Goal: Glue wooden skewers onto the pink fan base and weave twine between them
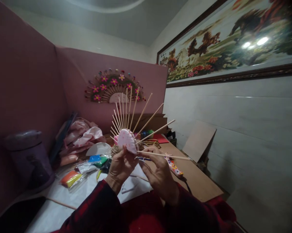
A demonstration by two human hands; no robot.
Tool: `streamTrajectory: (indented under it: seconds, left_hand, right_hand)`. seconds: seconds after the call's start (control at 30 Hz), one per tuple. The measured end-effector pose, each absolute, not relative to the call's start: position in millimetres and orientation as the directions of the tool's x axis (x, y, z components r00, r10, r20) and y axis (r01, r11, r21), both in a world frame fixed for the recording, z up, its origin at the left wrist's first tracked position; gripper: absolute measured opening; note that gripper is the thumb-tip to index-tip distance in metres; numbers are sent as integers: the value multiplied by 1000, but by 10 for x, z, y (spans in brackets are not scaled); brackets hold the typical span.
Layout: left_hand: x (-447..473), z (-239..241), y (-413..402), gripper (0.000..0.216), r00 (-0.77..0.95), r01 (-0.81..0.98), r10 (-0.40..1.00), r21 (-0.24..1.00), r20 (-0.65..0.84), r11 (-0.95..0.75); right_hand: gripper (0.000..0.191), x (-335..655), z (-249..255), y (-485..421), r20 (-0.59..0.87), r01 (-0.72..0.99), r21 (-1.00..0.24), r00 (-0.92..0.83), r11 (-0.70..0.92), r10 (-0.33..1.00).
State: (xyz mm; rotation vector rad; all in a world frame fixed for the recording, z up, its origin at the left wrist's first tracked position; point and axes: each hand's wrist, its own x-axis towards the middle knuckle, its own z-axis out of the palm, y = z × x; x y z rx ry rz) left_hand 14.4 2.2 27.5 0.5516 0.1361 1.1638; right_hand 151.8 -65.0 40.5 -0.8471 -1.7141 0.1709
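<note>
Gripping a pale pink, dark-edged half-disc with small dots (126,140), the person's left hand (121,166) is closed, thumb in front and fingers tucked beneath. From where I stand, the half-disc is raised over the tan-brown desk (201,183), in front of and below my landmark, the brown arched fan with bright pink flowers (114,81) on the pink partition (74,69). Slim, pale wooden sticks (142,113) spread from the half-disc's curved edge, some of their tips overlapping the fan from here.

The right hand (157,171) is partly curled, its thumb apart from the forefinger. The lowest stick runs across its fingers; whether they pinch it I cannot tell. Both arms wear dark-and-red checked sleeves (94,204).

Below the fan and to its left lie a crumpled pink cloth (81,137), a white half-round plate (99,149), a blue packet (94,158) and a clear bag of orange and yellow material (71,179). Farther left of it stands a lilac, lidded canister (30,161). Below and right of the fan lies a flower-patterned, elongated object (175,168); up to its right hangs a dark-framed picture of horses (204,48).
</note>
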Motion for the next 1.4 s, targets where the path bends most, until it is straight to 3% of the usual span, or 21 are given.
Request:
streamTrajectory:
  seconds: [0.1, 0.3, 0.43, 0.57, 0.67, 0.73, 0.83, 0.9, 1.13, 1.4]
  left_hand:
    - [198, 252, 25, 20, 361, -821, 915, 526, 179, 222]
    - [268, 193, 34, 14, 313, -814, 944, 542, 102, 211]
    - [308, 191, 3, 20, 274, -813, 936, 573, 220, 103]
    - [358, 168, -46, 33, 320, -697, 902, 716, 290, 18]
    - [400, 150, -76, 41, 376, -528, 893, 849, 246, -11]
    - [421, 148, -85, 41, 341, -430, 909, 899, 240, -76]
    - [435, 166, -91, 34, 192, -388, 918, 886, 346, -253]
    - [438, 189, -99, 30, 96, -410, 902, 843, 420, -349]
    - [443, 227, -107, 25, -97, -406, 857, 766, 506, -498]
    - [423, 166, -146, 20, -211, -310, 809, 747, 549, -588]
  right_hand:
    - [29, 1312, 329, -494, 743, 384, -626, 29, 679, 669]
    - [20, 1091, 138, -165, 589, 44, -800, 246, 598, 770]
    - [25, 1020, 97, -121, 485, -237, -806, 262, 543, 834]
    - [30, 1064, 116, -79, 388, -342, -799, 336, 496, 858]
    - [29, 1222, 180, -13, 479, -178, -777, 455, 604, 751]
    - [24, 1361, 241, 13, 669, 134, -685, 504, 716, 546]
    - [20, 1524, 310, -5, 920, 603, -384, 317, 699, 232]
    - [22, 1567, 318, -40, 975, 748, -222, 172, 626, 139]
    - [25, 1528, 254, -131, 997, 848, -41, 2, 529, 75]
    - [27, 1508, 177, -141, 991, 824, -113, 51, 555, 125]
